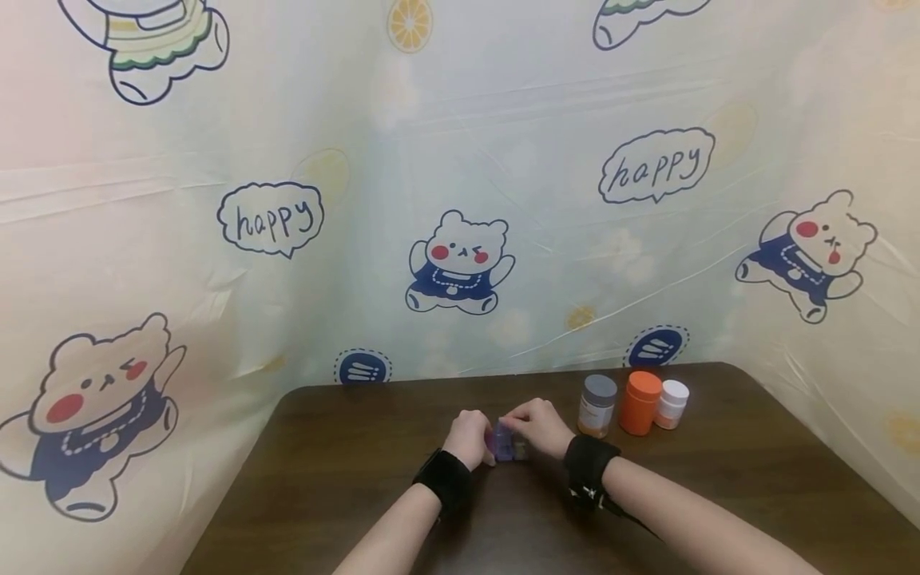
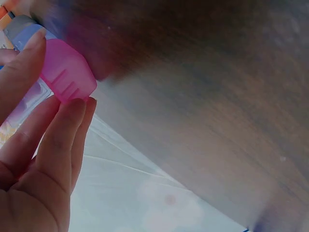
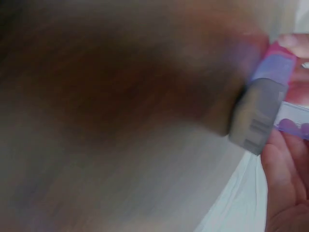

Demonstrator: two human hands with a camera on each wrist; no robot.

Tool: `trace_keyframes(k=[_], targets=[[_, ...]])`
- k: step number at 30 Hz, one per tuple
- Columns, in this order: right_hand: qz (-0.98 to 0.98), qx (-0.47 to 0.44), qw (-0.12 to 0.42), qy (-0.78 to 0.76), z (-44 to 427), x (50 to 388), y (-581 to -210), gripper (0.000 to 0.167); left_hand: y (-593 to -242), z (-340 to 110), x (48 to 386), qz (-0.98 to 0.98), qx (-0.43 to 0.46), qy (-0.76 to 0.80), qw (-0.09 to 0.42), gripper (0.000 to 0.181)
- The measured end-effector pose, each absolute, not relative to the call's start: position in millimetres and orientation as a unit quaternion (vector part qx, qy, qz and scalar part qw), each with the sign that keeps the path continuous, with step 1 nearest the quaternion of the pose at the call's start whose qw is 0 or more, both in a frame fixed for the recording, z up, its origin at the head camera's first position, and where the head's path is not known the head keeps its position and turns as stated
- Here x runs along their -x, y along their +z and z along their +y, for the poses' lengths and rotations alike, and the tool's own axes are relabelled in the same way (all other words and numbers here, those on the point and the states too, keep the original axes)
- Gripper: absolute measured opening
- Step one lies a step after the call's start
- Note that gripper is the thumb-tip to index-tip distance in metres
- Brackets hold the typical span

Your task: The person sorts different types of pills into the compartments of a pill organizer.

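Note:
A small pill organizer (image 1: 505,444) stands on the table between both hands, with pink, purple and grey sections side by side. My left hand (image 1: 469,439) grips its pink end (image 2: 70,72), thumb on one side and fingers on the other. A clear purple-tinted lid (image 3: 293,121) stands raised from the organizer. At the top of this lid, the fingertips of my right hand (image 1: 541,427) pinch its edge. The grey end (image 3: 258,116) shows in the right wrist view, beside the right fingers. The inside of the sections is hidden.
To the right of the hands stand a grey-capped bottle (image 1: 597,406), an orange bottle (image 1: 640,403) and a white-capped bottle (image 1: 672,405). The brown wooden table (image 1: 345,455) meets a printed cloth (image 1: 460,160) behind and at both sides.

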State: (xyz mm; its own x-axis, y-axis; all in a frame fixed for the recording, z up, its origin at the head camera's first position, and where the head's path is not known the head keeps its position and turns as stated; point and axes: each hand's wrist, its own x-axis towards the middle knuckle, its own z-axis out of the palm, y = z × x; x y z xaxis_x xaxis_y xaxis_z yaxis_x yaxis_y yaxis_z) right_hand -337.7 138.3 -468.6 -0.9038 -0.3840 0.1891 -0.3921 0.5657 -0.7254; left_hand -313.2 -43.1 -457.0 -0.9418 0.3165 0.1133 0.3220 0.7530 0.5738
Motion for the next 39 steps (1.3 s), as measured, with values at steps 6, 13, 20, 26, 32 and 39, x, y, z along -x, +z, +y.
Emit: trace_keyframes(k=[6,13,20,26,32,39], targets=[[-0.857,-0.101,-0.037,0.504,127.5,340.8,-466.3,0.029,-460.4,-45.1,314.7,-0.940,0.166,-0.299,0.010,0.021],[-0.832,-0.040,-0.055,0.551,119.4,344.3,-462.5,0.030,-461.4,-45.5,314.5,-0.937,0.174,-0.304,0.001,0.017],[-0.820,-0.010,-0.084,0.566,118.9,359.6,-466.7,0.029,-460.7,-46.2,314.2,-0.937,0.170,-0.304,0.009,0.020],[-0.807,0.018,-0.095,0.583,119.5,363.4,-472.0,0.028,-462.6,-45.2,313.2,-0.937,0.170,-0.306,0.012,0.022],[-0.788,0.017,-0.112,0.604,124.0,364.7,-482.4,0.027,-462.1,-43.1,311.9,-0.937,0.176,-0.301,0.012,0.023],[-0.820,-0.038,-0.085,0.564,124.6,353.1,-467.7,0.031,-463.5,-50.7,313.5,-0.933,0.184,-0.310,0.020,0.028]])
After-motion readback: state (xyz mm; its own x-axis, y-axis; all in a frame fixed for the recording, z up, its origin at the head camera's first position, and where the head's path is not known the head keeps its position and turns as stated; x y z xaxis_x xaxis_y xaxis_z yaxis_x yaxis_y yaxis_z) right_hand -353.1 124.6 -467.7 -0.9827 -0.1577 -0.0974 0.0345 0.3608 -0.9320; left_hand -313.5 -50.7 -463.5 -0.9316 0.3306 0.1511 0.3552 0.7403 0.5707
